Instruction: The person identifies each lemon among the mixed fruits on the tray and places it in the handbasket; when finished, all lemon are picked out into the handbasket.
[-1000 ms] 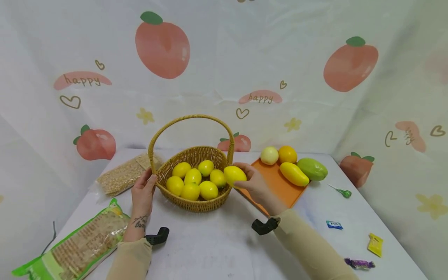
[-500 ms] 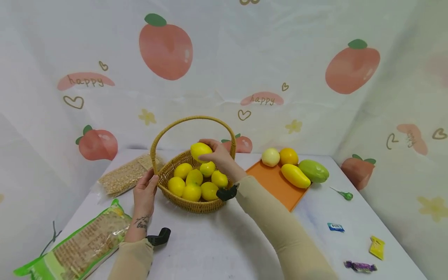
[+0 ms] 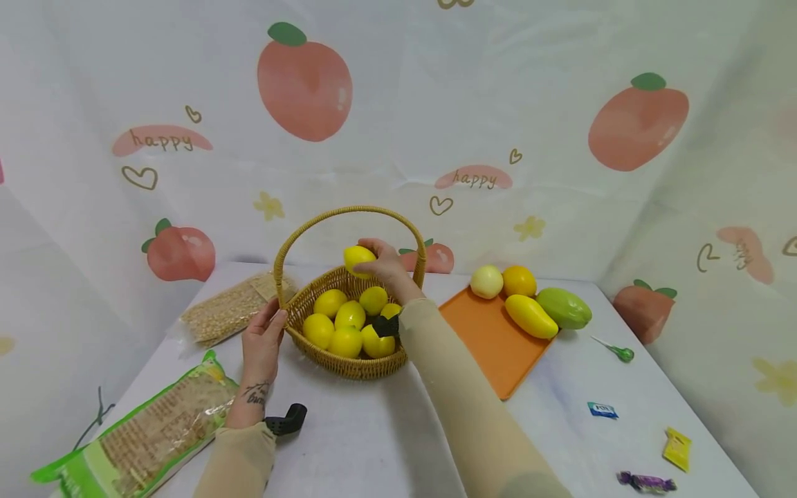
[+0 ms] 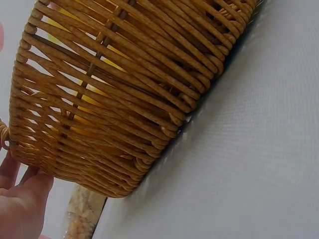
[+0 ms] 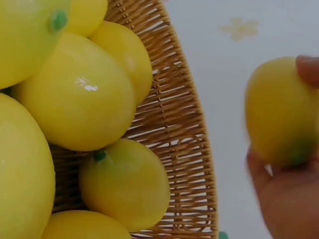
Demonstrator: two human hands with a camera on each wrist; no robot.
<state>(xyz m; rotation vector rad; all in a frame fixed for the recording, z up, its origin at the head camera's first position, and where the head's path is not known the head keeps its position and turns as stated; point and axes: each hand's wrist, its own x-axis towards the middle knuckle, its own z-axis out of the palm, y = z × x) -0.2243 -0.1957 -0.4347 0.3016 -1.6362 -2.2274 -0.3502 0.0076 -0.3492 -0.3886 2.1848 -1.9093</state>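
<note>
A wicker basket (image 3: 355,368) with a tall arched handle stands on the table with several lemons (image 3: 350,315) inside. My left hand (image 3: 261,346) grips its left rim at the foot of the handle; in the left wrist view, thumb and fingers of that hand (image 4: 22,209) pinch the woven edge. My right hand (image 3: 391,271) holds another lemon (image 3: 358,260) over the back of the basket, below the arch. From the right wrist, this lemon (image 5: 279,112) appears beyond the basket rim (image 5: 197,119), apart from the lemons inside. My right forearm covers part of the basket's right side.
Right of the basket, an orange tray (image 3: 492,346) bears a mango (image 3: 531,317), with a pale round fruit (image 3: 486,282), an orange (image 3: 519,282) and a green papaya (image 3: 563,308) around its far edge. Small sweets (image 3: 647,482) lie right; two bags (image 3: 224,315) lie left.
My right hand has carried the lemon leftward from the basket's right side to over its back, rising slightly. My left hand keeps its grip on the rim. The head view has shifted a little.
</note>
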